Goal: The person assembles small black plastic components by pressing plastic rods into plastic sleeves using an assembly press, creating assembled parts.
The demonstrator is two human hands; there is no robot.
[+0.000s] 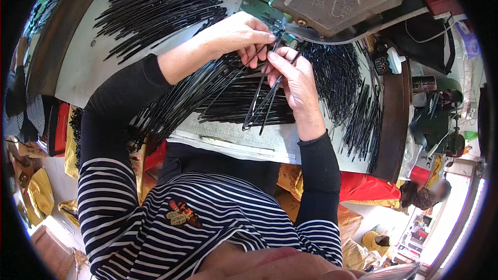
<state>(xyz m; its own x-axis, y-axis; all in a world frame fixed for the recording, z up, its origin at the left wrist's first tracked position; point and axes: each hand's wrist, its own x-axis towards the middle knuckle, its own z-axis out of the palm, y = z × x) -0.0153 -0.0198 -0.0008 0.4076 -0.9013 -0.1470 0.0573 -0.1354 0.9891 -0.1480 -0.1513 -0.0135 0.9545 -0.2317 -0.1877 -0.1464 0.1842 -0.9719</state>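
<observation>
Left hand: I see the left hand (pixel 241 36) pinching near the top of the black strips (pixel 272 92).
Right hand: the right hand (pixel 294 75) pinches them lower, thumb against finger.
Black strips: between both hands, by the green machine (pixel 334 0), lower ends hanging over the table (pixel 78 67).
Handling: I'd guess light, springy, a bit slick, easy to tangle; grip by fingertips along the shaft, clear of the bent ends.
Loose piles: left pile (pixel 161 10), right pile (pixel 332 78).
Yellow bag (pixel 41 192): contents, can't tell.
Patterned cup (pixel 384 65): white lid on, inside hidden.
</observation>
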